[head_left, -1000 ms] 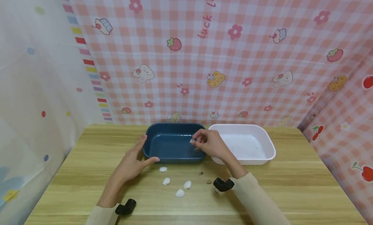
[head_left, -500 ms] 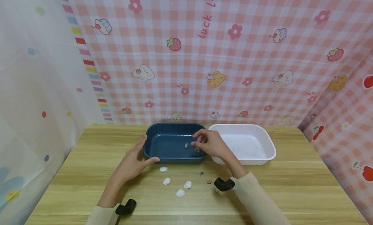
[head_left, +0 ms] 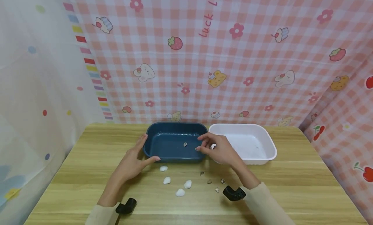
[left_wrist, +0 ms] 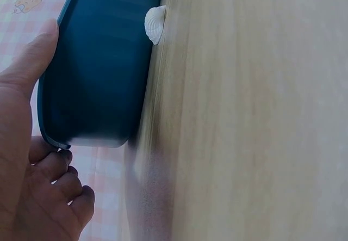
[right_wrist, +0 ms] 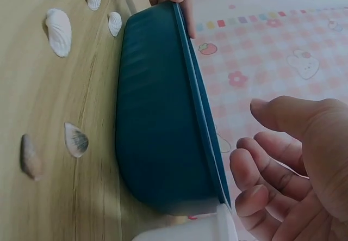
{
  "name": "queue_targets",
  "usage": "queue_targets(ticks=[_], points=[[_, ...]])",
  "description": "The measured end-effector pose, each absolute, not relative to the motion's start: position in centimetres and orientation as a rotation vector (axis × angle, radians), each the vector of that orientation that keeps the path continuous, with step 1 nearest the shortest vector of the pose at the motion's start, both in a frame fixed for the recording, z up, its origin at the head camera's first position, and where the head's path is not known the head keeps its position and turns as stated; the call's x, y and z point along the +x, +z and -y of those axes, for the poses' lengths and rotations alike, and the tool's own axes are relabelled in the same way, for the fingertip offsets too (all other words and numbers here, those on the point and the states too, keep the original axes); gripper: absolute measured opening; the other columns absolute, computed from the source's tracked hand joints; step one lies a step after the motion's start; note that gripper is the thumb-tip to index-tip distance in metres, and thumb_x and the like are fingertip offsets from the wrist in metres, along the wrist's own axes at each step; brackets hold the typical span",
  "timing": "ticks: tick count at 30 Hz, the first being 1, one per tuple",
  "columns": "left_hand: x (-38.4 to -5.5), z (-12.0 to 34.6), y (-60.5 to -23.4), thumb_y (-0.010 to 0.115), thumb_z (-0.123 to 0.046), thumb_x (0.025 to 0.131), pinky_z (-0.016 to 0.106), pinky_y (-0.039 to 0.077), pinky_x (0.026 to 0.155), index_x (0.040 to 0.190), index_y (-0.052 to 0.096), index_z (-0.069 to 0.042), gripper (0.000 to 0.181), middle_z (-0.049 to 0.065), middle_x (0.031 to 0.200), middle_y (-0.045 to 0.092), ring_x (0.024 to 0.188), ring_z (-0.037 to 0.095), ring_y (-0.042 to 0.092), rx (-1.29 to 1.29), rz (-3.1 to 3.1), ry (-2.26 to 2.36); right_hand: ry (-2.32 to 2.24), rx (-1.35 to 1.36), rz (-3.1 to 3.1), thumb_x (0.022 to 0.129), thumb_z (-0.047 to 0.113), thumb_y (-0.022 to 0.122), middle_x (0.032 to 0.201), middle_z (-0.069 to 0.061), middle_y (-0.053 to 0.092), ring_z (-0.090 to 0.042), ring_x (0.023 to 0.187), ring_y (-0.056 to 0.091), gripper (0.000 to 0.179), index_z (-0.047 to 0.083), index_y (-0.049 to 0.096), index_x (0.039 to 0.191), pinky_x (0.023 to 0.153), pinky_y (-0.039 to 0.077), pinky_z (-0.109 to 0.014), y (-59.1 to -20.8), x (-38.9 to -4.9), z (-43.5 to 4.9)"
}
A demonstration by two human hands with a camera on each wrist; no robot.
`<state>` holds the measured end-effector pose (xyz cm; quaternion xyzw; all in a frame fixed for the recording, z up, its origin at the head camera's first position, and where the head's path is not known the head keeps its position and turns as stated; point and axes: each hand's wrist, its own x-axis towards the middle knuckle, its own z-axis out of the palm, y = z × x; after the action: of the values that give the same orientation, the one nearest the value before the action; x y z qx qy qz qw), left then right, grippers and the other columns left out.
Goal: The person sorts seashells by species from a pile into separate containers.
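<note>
My left hand point(head_left: 131, 163) holds the left end of a dark blue basin point(head_left: 175, 160), thumb on the front rim and fingers at the side. In the left wrist view its thumb point(left_wrist: 38, 56) lies along the rim, with the other fingers curled at the end. My right hand point(head_left: 220, 148) hovers over the basin's right end, fingers loosely bent and holding nothing. A small brownish seashell point(head_left: 185, 144) lies inside the basin. In front lie several white scallop-like shells point(head_left: 187, 184). Several small brown shells point(head_left: 209, 182) are further right, below my right forearm.
A white basin point(head_left: 256, 160) stands right beside the blue one, partly behind my right hand. Both rest near the back edge of the wooden table point(head_left: 291, 186). A pink checked cloth point(head_left: 189, 56) hangs behind, with more cloth at both sides.
My right hand has let go of the small shell, which now lies in the blue basin, and has drawn back slightly right. A second shell there is now hidden. My left hand stays put.
</note>
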<state>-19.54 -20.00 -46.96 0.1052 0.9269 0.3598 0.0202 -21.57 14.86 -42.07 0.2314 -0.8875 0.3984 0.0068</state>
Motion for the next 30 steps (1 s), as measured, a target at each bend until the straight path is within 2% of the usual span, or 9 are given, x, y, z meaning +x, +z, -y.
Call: queue_targets(ticks=[4,13,17,24,30], points=[[-19.5,20.1,-47.0,0.072,-0.063,0.087,0.068,0.025,0.121,0.167,0.011,-0.016,0.111,0.01,0.174,0.009,0.158,0.042,0.015,0.325,-2.88,1.115,1.245,0.727,2.786,0.094,0.026,0.076,0.086,0.008,0.068,-0.005,0.075,0.063,0.028,0.015,0.071,0.119,0.061,0.051,-0.025,-42.1,-20.8,-15.4],[-19.5,20.1,-46.9,0.068,-0.07,0.086,0.069,0.023,0.121,0.167,0.009,-0.018,0.113,0.009,0.174,0.007,0.158,0.042,0.014,0.341,-2.862,1.123,1.215,0.733,2.824,0.093,0.024,0.077,0.084,0.012,0.067,-0.001,0.072,0.063,0.028,0.017,0.071,0.119,0.061,0.053,-0.021,-42.4,-18.5,-16.7],[-19.5,20.1,-47.1,0.069,-0.068,0.087,0.068,0.024,0.122,0.167,0.01,-0.017,0.112,0.01,0.174,0.008,0.158,0.043,0.014,0.336,-2.869,1.116,1.214,0.76,2.835,0.093,0.021,0.077,0.084,0.011,0.068,-0.001,0.071,0.063,0.03,0.013,0.071,0.121,0.058,0.052,-0.021,-42.7,-17.5,-17.4],[-19.7,20.1,-47.2,0.069,-0.069,0.086,0.068,0.025,0.122,0.167,0.011,-0.017,0.113,0.01,0.174,0.009,0.158,0.042,0.015,0.339,-2.88,1.118,1.235,0.809,2.848,0.093,0.016,0.076,0.084,0.01,0.069,-0.001,0.07,0.062,0.029,0.014,0.07,0.121,0.057,0.052,-0.021,-43.1,-16.4,-18.4],[-19.7,20.1,-47.1,0.068,-0.072,0.085,0.068,0.025,0.122,0.167,0.01,-0.018,0.114,0.009,0.174,0.008,0.159,0.041,0.014,0.343,-2.868,1.124,1.229,0.809,2.901,0.093,0.021,0.077,0.083,0.013,0.068,0.0,0.072,0.061,0.033,0.009,0.07,0.123,0.06,0.053,-0.021,-44.0,-15.3,-19.6]])
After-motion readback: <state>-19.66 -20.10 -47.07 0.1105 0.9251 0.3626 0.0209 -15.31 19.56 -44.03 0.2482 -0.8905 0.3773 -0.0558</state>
